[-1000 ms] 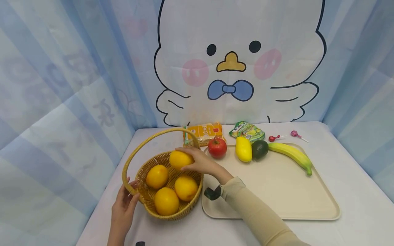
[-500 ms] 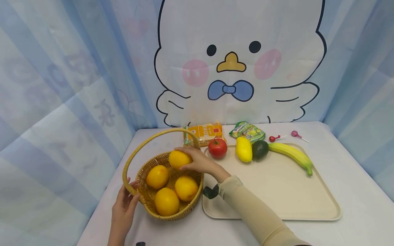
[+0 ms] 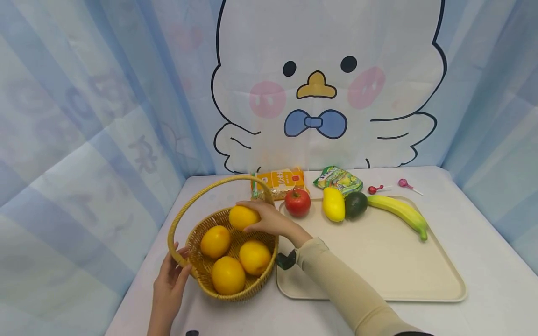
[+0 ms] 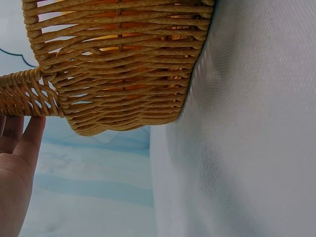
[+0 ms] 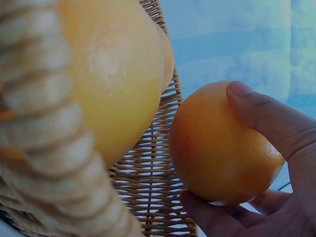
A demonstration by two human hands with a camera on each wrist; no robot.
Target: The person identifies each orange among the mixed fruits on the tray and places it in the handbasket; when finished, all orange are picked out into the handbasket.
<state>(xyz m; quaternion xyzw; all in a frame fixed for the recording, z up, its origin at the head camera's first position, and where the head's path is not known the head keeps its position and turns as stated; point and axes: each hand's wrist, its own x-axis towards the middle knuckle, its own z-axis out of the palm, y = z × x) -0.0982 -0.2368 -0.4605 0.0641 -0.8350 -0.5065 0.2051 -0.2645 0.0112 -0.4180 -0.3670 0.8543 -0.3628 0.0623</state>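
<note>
A wicker basket [image 3: 269, 275] with an arched handle stands on the left of the table. Several oranges lie in it, among them one orange [image 3: 227, 275] at the front and another orange [image 3: 215, 241] at the left. My left hand [image 3: 169, 284] holds the base of the basket's handle on the left side; in the left wrist view its fingers [image 4: 30, 140] meet the woven handle base. At the back of the basket, inside the rim, my right hand [image 3: 269, 218] grips an orange [image 5: 217, 148], thumb on one side and fingers on the other.
A beige tray [image 3: 378, 261] lies right of the basket. Along its back edge are a red apple [image 3: 297, 202], a yellow mango [image 3: 334, 205], an avocado [image 3: 356, 205] and a banana [image 3: 399, 213]. Behind are an orange packet [image 3: 280, 183], a green packet [image 3: 338, 180] and two lollipops [image 3: 402, 182].
My right hand has shifted very slightly left with the orange. The left hand and the basket stay where they were.
</note>
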